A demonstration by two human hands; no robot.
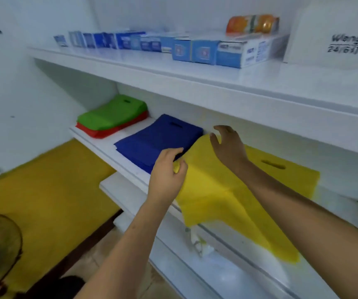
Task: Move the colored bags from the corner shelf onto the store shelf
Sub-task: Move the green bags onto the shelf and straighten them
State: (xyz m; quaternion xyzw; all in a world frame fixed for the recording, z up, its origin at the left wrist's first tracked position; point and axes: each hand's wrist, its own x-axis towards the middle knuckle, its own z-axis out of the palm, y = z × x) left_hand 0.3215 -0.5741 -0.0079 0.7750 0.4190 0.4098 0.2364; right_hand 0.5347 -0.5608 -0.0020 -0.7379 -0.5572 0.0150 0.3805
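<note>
- A thin, flat yellow bag (221, 190) with a slot handle is draped over the shelf edge (128, 167) at frame centre.
- Its left corner is pinched by the left hand (167, 171).
- The right hand (227, 145) is held spread above it, grasping nothing.

White store shelf (109, 145) carrying three lots of bags: a green stack (113, 113) on a red stack (100, 132) at 10 o'clock, blue bags (152, 141) centre, yellow bags (217, 190) at 4 o'clock, overhanging the front edge.
</note>
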